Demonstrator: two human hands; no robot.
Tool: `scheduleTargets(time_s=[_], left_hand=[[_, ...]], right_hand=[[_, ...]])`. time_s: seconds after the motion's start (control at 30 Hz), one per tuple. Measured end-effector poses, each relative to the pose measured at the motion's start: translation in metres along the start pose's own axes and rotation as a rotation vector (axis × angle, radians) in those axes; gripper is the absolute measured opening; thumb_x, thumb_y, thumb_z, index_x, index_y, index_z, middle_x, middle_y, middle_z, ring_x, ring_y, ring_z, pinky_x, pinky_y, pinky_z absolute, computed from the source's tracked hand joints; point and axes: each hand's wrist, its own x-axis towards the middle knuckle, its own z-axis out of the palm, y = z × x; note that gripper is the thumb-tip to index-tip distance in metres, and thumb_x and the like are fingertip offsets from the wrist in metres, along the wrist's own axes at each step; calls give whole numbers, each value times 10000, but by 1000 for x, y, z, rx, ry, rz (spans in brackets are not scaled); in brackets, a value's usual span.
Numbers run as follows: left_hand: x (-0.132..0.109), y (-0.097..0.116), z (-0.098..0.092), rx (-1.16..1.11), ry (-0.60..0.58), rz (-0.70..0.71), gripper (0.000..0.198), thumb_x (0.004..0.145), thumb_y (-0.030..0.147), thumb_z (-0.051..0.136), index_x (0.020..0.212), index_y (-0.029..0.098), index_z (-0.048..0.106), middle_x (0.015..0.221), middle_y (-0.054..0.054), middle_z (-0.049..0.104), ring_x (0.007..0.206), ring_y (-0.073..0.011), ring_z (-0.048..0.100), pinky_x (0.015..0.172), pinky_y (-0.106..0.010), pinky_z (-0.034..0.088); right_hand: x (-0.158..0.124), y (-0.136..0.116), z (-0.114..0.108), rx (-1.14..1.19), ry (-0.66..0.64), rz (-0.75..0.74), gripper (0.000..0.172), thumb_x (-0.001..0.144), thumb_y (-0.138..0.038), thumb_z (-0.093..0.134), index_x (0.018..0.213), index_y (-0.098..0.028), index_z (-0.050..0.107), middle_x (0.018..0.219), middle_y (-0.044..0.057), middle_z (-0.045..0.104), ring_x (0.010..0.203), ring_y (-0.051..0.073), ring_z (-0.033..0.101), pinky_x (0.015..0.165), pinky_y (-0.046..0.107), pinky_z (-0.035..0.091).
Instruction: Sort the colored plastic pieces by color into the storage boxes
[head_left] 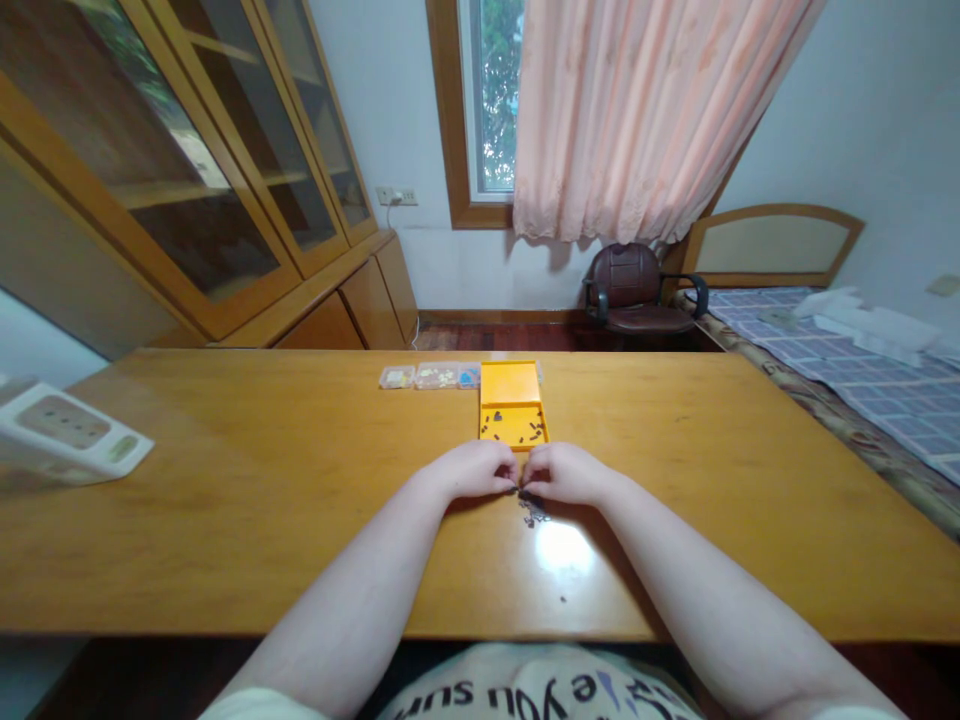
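Observation:
My left hand and my right hand meet close together over the table, just in front of an open yellow box. Each hand is closed in a pinch, with small dark bits showing at the fingertips; their kind is too small to make out. Below the fingers lies a loose pile of tiny dark pieces. More small dark pieces are scattered in the near half of the yellow box.
Behind the box stand clear plastic containers with pale and blue bits. A white power strip tower is at the table's left. One stray dark piece lies near the front edge of the wooden table. An office chair stands beyond.

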Motion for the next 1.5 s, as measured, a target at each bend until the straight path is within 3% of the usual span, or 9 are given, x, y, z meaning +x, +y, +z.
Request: scheduleTargets(time_s=[0.2, 0.27, 0.53, 0.7, 0.87, 1.17, 1.5], left_hand=[[0, -11, -6, 99, 369, -266, 159, 844, 242, 519, 931, 201, 645, 981, -37, 639, 889, -170, 592, 790, -269, 452], [0, -13, -6, 133, 415, -315, 196, 850, 229, 515, 1006, 206, 631, 1056, -48, 622, 943, -178, 586, 835, -279, 449], [1, -1, -1, 147, 199, -99, 153, 851, 251, 512, 918, 227, 647, 955, -19, 645, 859, -159, 591, 765, -247, 452], [1, 0, 2, 125, 108, -55, 160, 841, 271, 521, 924, 231, 653, 935, -19, 648, 846, -159, 593, 751, -239, 445], [2, 5, 3, 130, 89, -29, 143, 818, 298, 572, 926, 243, 647, 928, -12, 648, 836, -166, 596, 722, -243, 445], [10, 11, 14, 132, 114, -123, 132, 814, 326, 578, 855, 218, 642, 887, -28, 649, 815, -177, 597, 707, -253, 452], [7, 12, 11, 91, 116, -94, 115, 815, 300, 548, 858, 214, 611, 873, -20, 651, 776, -168, 590, 669, -242, 435]], right_hand=[[0, 0, 2, 21, 34, -35, 176, 787, -218, 583, 898, -233, 720, 902, 17, 692, 830, 144, 619, 779, 245, 447], [-1, -1, 2, 16, 24, -33, 178, 787, -228, 589, 903, -236, 723, 904, 18, 688, 819, 144, 619, 767, 243, 450], [3, 0, 6, -28, -10, -71, 147, 790, -216, 590, 828, -229, 732, 876, 18, 675, 787, 139, 605, 725, 231, 440], [3, 4, 3, -127, 87, 7, 184, 841, -247, 540, 870, -226, 721, 837, 39, 661, 768, 149, 588, 695, 240, 426], [-2, 12, -8, -118, 122, 58, 171, 826, -236, 549, 868, -225, 714, 847, 33, 661, 768, 148, 589, 698, 237, 421], [-2, 12, -6, -139, 70, 99, 185, 778, -199, 561, 867, -236, 719, 850, 25, 670, 744, 147, 584, 670, 234, 410], [-1, 11, -4, -110, 55, 38, 174, 791, -223, 582, 884, -252, 726, 859, 18, 682, 767, 148, 593, 683, 233, 411]])
